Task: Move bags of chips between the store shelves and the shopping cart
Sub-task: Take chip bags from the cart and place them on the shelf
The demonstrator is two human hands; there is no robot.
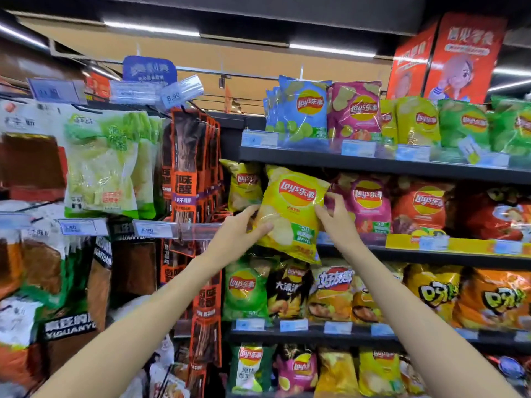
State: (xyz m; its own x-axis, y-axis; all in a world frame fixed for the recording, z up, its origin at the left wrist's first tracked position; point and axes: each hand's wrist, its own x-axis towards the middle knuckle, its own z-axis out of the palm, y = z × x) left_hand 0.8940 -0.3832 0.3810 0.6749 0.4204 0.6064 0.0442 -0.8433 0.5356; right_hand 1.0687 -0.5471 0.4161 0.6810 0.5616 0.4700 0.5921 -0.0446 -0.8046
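A yellow Lay's chip bag [290,208] hangs tilted in front of the second shelf [402,252], held between both hands. My left hand [240,229] grips its lower left edge, thumb across the front. My right hand [334,218] pinches its right edge, fingers curled behind the bag. Another yellow Lay's bag [244,183] stands on the shelf just behind and to the left. A pink Lay's bag [366,203] stands right of my right hand. The shopping cart is not in view.
The top shelf [373,162] carries blue, pink, yellow and green Lay's bags. Lower shelves [316,336] hold more chip bags. To the left hang green snack packs [100,168] and orange-black packs [189,179] on pegs. An orange display box [448,58] stands at the top right.
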